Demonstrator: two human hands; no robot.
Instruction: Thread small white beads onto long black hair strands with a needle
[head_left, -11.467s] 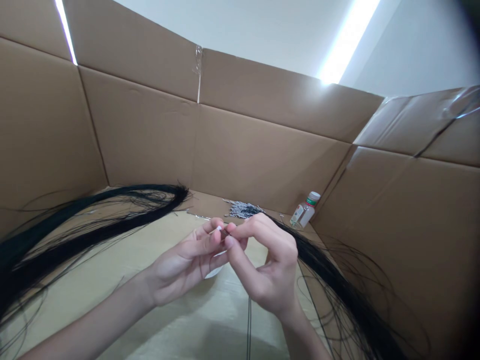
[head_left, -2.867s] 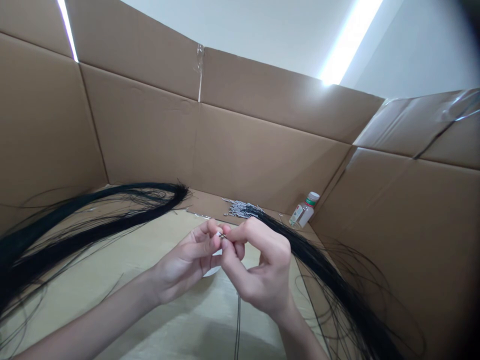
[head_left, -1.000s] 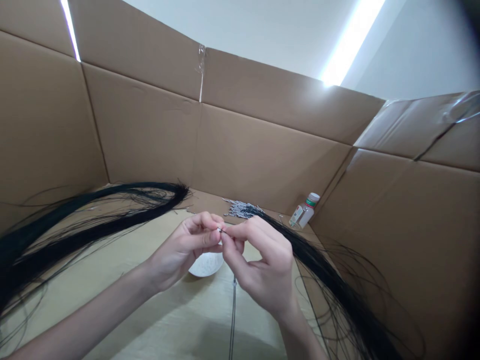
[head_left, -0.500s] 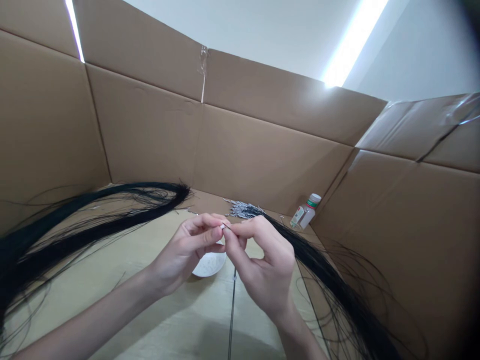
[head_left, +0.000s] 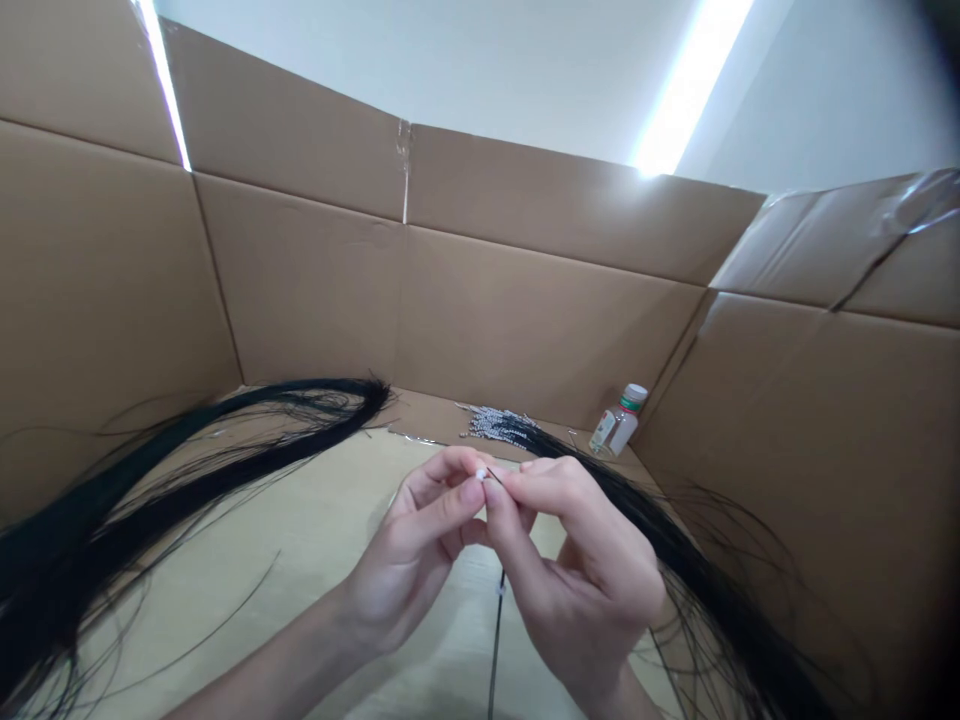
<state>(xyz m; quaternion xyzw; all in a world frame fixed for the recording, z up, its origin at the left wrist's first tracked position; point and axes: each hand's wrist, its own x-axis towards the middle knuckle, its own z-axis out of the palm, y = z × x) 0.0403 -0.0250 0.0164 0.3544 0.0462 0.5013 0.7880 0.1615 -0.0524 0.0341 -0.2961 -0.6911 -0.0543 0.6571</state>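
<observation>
Between the thumb and forefinger of my left hand (head_left: 431, 545) is a tiny white bead (head_left: 481, 475). My right hand (head_left: 574, 560) pinches a thin black cord (head_left: 493, 640), whose dark tip pokes out right beside the bead. Whether the tip has entered the bead I cannot tell. Below the fingers the cord hangs down, with a small pale bead (head_left: 501, 590) on it. The fingertips of both hands nearly touch. A pale round edge behind my left hand is mostly hidden.
Black strands (head_left: 247, 470) lie in a thick bundle at the left. Another black bundle (head_left: 645, 520) runs down the right, ending in silvery beaded tips (head_left: 499, 427). A small clear bottle (head_left: 619, 422) with a white cap stands at the back right. Cardboard walls (head_left: 547, 320) enclose the table (head_left: 300, 520).
Both hands, still pinching the bead and cord, have shifted right and slightly lower in view. The white bowl behind them is now almost wholly covered. The camera view has tilted a little.
</observation>
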